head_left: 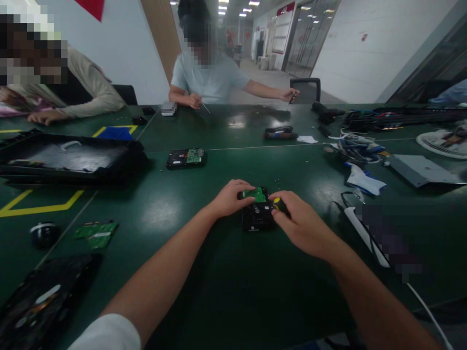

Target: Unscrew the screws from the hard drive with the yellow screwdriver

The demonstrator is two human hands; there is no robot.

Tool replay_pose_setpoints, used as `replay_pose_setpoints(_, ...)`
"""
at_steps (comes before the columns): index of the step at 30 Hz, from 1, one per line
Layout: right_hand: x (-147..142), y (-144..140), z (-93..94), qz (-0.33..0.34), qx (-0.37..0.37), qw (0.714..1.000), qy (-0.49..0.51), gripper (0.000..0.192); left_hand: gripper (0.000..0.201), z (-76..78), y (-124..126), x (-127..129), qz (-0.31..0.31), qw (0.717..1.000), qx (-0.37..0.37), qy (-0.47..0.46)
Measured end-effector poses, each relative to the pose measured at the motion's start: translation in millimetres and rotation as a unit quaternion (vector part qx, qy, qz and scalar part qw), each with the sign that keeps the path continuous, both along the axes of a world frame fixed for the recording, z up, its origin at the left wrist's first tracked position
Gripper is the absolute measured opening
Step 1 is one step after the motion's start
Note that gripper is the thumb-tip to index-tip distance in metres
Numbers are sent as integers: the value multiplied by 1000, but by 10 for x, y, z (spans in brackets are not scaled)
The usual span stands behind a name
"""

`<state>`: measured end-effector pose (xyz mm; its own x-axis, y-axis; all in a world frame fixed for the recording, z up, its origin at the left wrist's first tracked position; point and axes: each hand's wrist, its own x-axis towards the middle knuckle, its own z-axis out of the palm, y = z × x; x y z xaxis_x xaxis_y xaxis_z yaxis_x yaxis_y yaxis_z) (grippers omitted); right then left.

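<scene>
A hard drive lies on the green table in front of me, its green circuit board facing up along the far half. My left hand grips the drive's left side, with fingers and thumb reaching over the board. From the right, my right hand is closed around a screwdriver with a yellow and black handle, held close against the drive's right edge. The shaft and tip of the screwdriver are not visible. A few tiny specks, perhaps screws, lie just beyond the drive.
Another hard drive sits farther back. At left are a black tray-like casing, a loose green circuit board, a mouse and a black panel. Cables and a grey metal box lie right. Two people sit opposite.
</scene>
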<state>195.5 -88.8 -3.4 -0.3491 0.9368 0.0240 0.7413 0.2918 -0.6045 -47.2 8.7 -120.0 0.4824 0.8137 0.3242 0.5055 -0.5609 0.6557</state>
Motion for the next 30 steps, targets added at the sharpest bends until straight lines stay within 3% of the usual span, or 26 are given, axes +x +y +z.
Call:
replay_pose_setpoints(7, -230, 323, 476, -18, 67, 984, 163, 31, 41, -14, -3, -6, -3, 1000, 8, -4)
replay_pose_setpoints(13, -371, 474, 832, -28, 145, 966, 211, 23, 41, -33, 15, -13, -5, 1000, 10, -4)
replay_pose_setpoints(20, -232, 674, 630, -65, 146, 970, 185, 23, 41, 19, -9, -5, -5, 1000, -1, -3)
replay_pose_setpoints(25, -162, 804, 510, -98, 172, 975, 96, 20, 41, 23, -16, 8, -3, 1000, 1, -8)
replay_pose_setpoints(30, -121, 849, 461, -81, 186, 979, 5, 16, 41, 6, -9, 7, 0, 1000, -3, -11)
